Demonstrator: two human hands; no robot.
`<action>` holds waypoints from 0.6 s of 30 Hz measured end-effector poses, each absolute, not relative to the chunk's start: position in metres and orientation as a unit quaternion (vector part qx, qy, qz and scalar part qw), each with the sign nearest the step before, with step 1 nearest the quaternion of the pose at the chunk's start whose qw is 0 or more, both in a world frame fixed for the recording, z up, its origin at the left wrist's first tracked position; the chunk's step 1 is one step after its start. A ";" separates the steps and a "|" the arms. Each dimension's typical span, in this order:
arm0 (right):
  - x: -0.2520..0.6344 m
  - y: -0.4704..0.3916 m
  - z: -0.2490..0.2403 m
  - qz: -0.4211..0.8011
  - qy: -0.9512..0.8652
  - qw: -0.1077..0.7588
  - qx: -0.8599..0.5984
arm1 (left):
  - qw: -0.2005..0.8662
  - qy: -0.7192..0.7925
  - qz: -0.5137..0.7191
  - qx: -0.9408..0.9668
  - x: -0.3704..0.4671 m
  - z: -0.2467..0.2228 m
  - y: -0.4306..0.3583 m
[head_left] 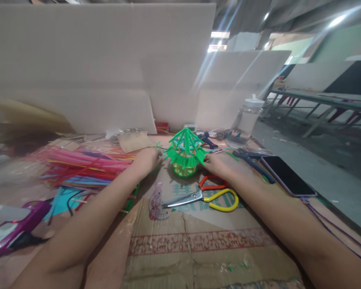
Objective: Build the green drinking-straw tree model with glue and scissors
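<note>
Under the green pagoda model (186, 161), cardboard (171, 222): brown, flat, red-printed.
Scissors (195, 196): before the model; steel blades, smooth coloured handles.
Slim-stick roof: best steadied lightly, evenly, I'd say.
Left hand (149, 160), right hand (218, 164): either side, fingers curled; from here, can't tell whether they pinch.
Protractor (157, 206): before the model, clear.

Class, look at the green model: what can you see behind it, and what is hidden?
White panels stand behind the green model, with a red object at their foot. Whatever lies directly behind the model's solid parts is covered and cannot be seen.
</note>
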State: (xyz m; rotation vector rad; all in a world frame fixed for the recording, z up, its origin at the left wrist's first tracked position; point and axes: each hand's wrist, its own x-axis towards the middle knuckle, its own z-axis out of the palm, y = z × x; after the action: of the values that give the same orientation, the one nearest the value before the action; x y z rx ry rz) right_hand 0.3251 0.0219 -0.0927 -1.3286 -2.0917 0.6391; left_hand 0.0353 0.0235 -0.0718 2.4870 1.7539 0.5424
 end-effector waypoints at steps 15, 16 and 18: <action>0.355 -0.024 0.014 0.191 -0.750 0.437 -0.459 | -0.008 0.488 0.313 0.815 0.040 0.023 -0.038; 0.344 -0.034 0.016 0.199 -0.762 0.436 -0.435 | -0.010 0.457 0.318 0.831 0.051 0.028 -0.046; 0.322 -0.050 0.016 0.204 -0.798 0.412 -0.390 | -0.020 0.411 0.316 0.855 0.073 0.033 -0.057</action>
State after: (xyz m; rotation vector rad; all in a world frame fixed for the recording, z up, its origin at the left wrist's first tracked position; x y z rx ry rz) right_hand 0.3215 -0.0502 0.0160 -0.9803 -2.0087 0.5126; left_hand 0.0734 -0.0572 0.0333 2.7212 1.3080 1.0060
